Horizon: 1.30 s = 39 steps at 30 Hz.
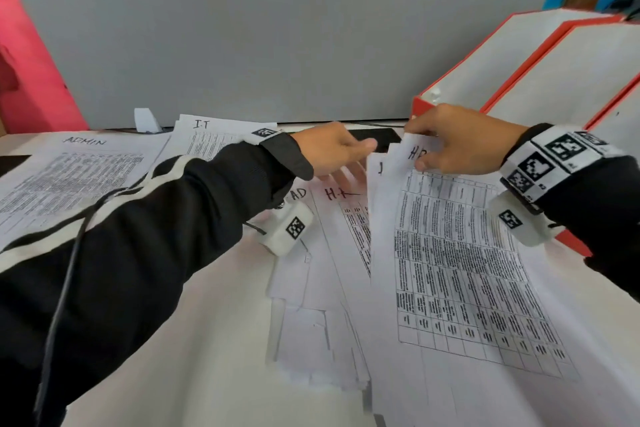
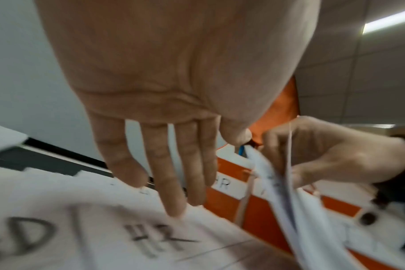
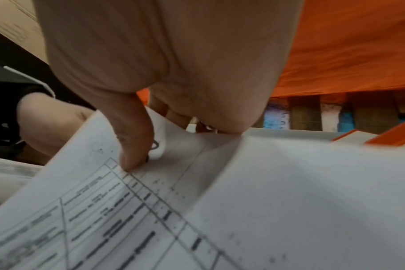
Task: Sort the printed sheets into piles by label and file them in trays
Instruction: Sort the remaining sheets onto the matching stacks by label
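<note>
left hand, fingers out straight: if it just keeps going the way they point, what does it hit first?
Most likely the bunch of sheets pinched in the right hand. The left hand points across toward their raised left edge, open, above the flat H.R sheet. Depth is unclear; it could slip underneath them instead.

The surface (image 1: pixel 214 340) is viewed downward from head height, while both hands and the lifted sheets (image 2: pixel 287 199) are shared closely by the two wrist views.
</note>
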Available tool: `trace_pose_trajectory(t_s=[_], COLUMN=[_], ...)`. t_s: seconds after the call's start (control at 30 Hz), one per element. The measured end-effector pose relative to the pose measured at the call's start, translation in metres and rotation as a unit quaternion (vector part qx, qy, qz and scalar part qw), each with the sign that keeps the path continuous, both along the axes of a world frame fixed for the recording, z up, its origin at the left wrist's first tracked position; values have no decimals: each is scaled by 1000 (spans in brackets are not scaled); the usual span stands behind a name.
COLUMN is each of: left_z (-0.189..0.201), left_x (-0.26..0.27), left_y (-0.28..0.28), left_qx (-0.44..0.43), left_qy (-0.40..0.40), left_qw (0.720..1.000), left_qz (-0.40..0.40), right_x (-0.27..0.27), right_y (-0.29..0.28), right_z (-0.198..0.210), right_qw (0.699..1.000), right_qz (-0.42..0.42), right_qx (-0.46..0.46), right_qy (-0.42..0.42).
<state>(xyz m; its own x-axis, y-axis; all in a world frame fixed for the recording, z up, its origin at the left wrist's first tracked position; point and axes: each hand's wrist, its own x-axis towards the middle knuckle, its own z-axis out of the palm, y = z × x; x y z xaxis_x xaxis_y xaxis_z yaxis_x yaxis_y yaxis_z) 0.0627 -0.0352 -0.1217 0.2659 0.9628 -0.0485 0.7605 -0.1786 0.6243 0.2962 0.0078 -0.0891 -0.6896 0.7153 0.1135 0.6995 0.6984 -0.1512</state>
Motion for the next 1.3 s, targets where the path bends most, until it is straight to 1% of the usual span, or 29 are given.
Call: trace_pose_trajectory(t_s=[0.03, 0.07, 0.1, 0.13, 0.17, 0.23, 0.33, 0.43, 0.53, 0.7, 0.77, 0.83, 0.87, 0.93, 1.0, 1.03, 1.13, 1.2, 1.27, 1.3], left_z=[-3, -7, -11, -15, -19, -23, -24, -25, -26, -23, -17, -8, -2, 10, 18, 21, 22, 17, 11, 10], left_x=[-7, -13, -18, -21, -23, -23, -25, -30, -35, -44, -45, -39, -33, -14, 5, 11, 8, -2, -8, -9], left_y=[4, 8, 10, 11, 12, 13, 18, 22, 23, 21, 18, 12, 7, -4, -12, -14, -12, -10, -9, -10], left_qx=[23, 45, 51, 39, 22, 11, 14, 36, 50, 60, 87, 127, 144, 152, 140, 138, 89, 64, 33, 3], left_qy=[48, 119, 194, 255, 291, 300, 263, 270, 285, 280, 261, 206, 164, 59, -32, -58, -112, -110, -111, -132], left_qw=[998, 991, 978, 965, 955, 952, 962, 957, 952, 949, 948, 956, 965, 985, 989, 988, 988, 990, 991, 988], left_qz=[25, 45, 56, 57, 52, 52, 74, 95, 103, 133, 160, 164, 142, 61, -20, -44, -59, -52, -62, -74], right_x=[7, 15, 21, 27, 32, 38, 45, 46, 45, 38, 33, 26, 20, 6, -9, -14, -12, -4, 1, 0], right_y=[-1, 0, -2, -3, -5, -8, -9, -12, -15, -16, -19, -20, -20, -19, -17, -16, -18, -19, -23, -24], right_z=[2, 3, 5, 7, 9, 13, 15, 18, 24, 41, 45, 45, 43, 35, 24, 20, 19, 23, 27, 27], right_qw=[1000, 999, 998, 997, 997, 997, 997, 995, 996, 997, 998, 999, 999, 999, 998, 998, 999, 998, 996, 995], right_qz=[1, -2, -1, -3, -4, -4, -17, -29, -35, -35, -21, -3, 3, 19, 52, 53, 43, 52, 77, 87], right_qx=[-15, -33, -47, -59, -64, -65, -60, -75, -69, -71, -64, -51, -51, -41, -8, 1, 17, 18, -12, -30], right_qy=[15, 32, 46, 52, 53, 48, 50, 52, 46, 14, 1, -5, -5, -11, -28, -29, 6, 35, 36, 27])
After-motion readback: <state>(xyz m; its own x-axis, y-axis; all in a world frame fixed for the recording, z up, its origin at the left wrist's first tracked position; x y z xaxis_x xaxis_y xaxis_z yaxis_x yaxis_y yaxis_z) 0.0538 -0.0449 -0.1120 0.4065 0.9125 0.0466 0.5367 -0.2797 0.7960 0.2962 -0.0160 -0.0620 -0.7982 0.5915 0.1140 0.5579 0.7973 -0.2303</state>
